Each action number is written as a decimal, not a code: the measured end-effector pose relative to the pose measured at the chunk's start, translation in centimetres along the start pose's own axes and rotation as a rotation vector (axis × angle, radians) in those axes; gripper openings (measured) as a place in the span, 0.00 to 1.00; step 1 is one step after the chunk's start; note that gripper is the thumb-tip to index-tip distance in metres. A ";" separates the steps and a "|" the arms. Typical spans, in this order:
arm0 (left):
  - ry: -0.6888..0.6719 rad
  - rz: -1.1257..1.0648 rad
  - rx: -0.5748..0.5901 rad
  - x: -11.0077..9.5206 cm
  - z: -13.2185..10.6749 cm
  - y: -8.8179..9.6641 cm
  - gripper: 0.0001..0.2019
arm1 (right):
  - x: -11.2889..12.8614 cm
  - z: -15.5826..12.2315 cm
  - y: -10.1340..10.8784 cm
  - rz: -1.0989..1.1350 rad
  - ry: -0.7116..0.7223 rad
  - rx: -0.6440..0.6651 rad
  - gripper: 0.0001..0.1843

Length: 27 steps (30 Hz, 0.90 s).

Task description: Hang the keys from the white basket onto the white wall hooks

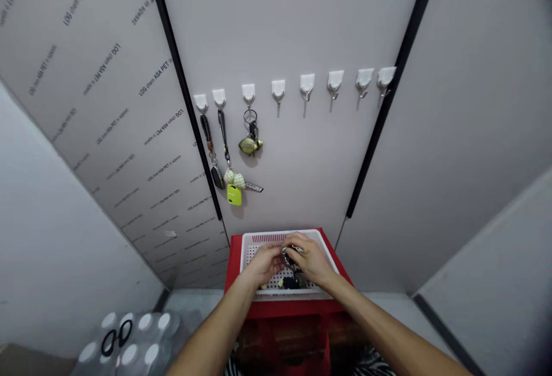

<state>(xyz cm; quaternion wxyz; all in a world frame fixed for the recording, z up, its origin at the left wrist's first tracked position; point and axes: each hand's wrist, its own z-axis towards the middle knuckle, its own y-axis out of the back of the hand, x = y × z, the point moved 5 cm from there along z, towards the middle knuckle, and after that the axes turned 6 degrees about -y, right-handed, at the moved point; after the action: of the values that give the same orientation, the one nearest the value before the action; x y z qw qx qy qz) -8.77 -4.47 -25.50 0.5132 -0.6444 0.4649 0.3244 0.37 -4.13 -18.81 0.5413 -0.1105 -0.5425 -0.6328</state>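
Over a white plastic basket (246, 244), my right hand (307, 256) pinches a dark keychain with a silvery ring (288, 256). From the other side, the curled fingers of my left hand (268, 260) meet the same keychain; their exact grip is partly hidden. Below the hands, a black item with a pale part (288, 283) lies in the basket, with other small things beside it too blurred to name.
White adhesive hooks (307, 84) run along the wall. The left ones hold a black key fob (217, 176), a lime-green tag (234, 194) and a ring with a gold football-shaped charm (248, 146). The basket rests on a red box (293, 308). Black scissors (116, 337) lie on wrapped bottles (144, 323).
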 end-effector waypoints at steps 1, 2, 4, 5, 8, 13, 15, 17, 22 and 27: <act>-0.046 -0.054 -0.026 -0.5 0.1 0.1 0.11 | 0.0 0.0 0.0 -0.001 -0.010 0.004 0.06; -0.090 -0.098 -0.052 -1.1 0.1 0.3 0.12 | -0.2 -0.1 0.1 0.001 -0.028 0.011 0.06; -0.182 -0.122 -0.107 -2.4 0.1 0.7 0.13 | -0.5 -0.2 0.0 0.016 -0.086 0.035 0.07; -0.226 -0.106 -0.126 -3.1 0.0 0.8 0.13 | -0.7 -0.2 -0.1 0.031 -0.123 0.047 0.08; -0.318 -0.025 -0.130 -5.0 -0.3 0.7 0.13 | -1.2 -0.2 -0.4 0.129 -0.227 0.062 0.15; -0.410 0.156 -0.081 -7.4 -1.1 -0.6 0.12 | -0.8 0.6 -0.8 0.356 -0.257 0.087 0.14; -0.437 0.221 -0.057 -8.3 -1.3 -1.1 0.11 | -0.4 1.1 -0.6 0.368 -0.262 0.078 0.13; -0.470 0.272 -0.039 -9.2 -1.6 -1.5 0.10 | 0.1 1.8 -0.2 0.357 -0.279 0.056 0.12; -0.568 0.339 -0.079 -12.3 -1.9 -2.1 0.10 | 2.2 4.0 0.8 0.475 -0.334 -0.006 0.09; -0.723 0.405 -0.176 -16.4 -2.5 -3.3 0.11 | 5.7 6.2 1.3 0.561 -0.222 -0.065 0.07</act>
<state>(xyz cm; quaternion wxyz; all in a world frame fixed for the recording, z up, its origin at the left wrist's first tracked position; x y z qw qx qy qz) -11.68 -2.38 -9.01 0.5120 -0.4263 0.3427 0.6623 -3.56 -2.09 -11.49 0.6285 -0.3416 -0.5263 -0.4597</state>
